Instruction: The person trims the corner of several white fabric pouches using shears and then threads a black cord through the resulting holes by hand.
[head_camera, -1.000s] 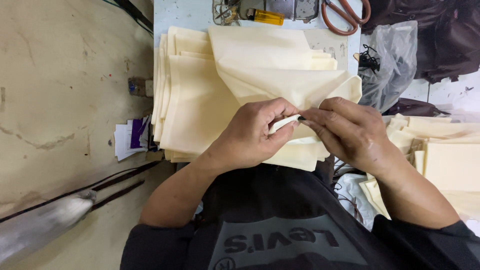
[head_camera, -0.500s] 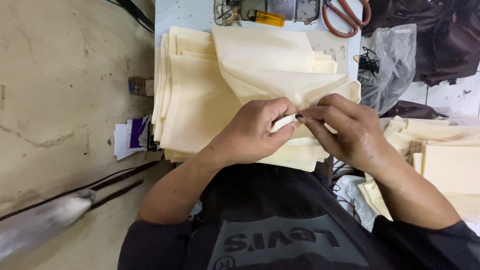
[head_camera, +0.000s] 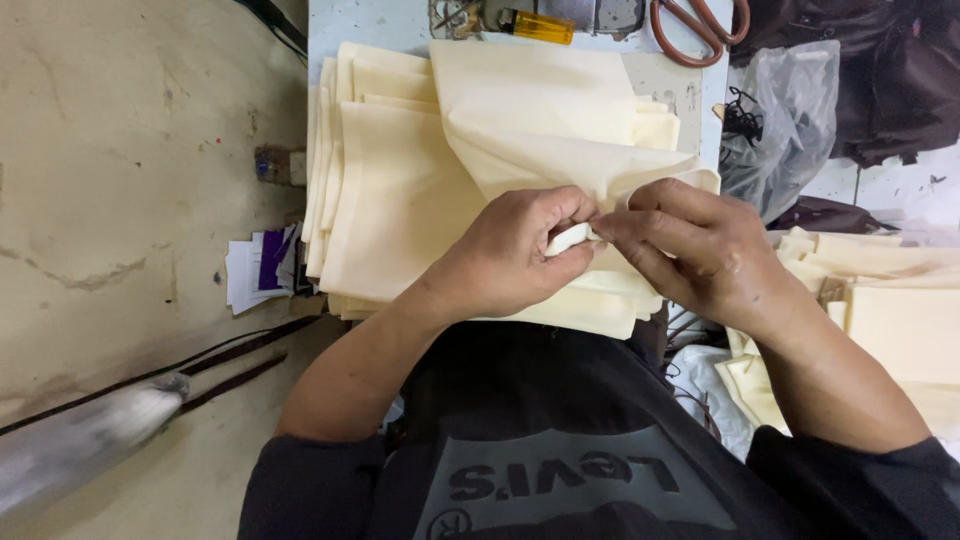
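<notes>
A worn, stained concrete floor (head_camera: 120, 200) fills the space to the left of the hands, and a pale worktable (head_camera: 370, 20) runs away from them toward the top of the view. On that table, under and beyond both hands, lies a thick stack of cream fabric pieces (head_camera: 390, 200), its edges stepped along the left side. One loose cream piece (head_camera: 540, 110) sits on top of the stack, creased and pulled toward the hands. To the right of the right hand a second heap of cream pieces (head_camera: 890, 300) rests lower down, with a crumpled clear plastic bag (head_camera: 780, 120) and dark cloth (head_camera: 880, 70) beyond it. The left hand (head_camera: 515, 255) and right hand (head_camera: 690, 245) meet fingertip to fingertip over the near edge of the stack, both pinched tight on a small folded bit of the cream fabric (head_camera: 572, 238) held between them. Beyond the hands, at the table's far edge, lie orange-handled scissors (head_camera: 695, 25) and a small yellow lighter (head_camera: 540, 27). Left of the left hand, off the stack's edge, sits a small bundle of white and purple paper tags (head_camera: 260, 272).
</notes>
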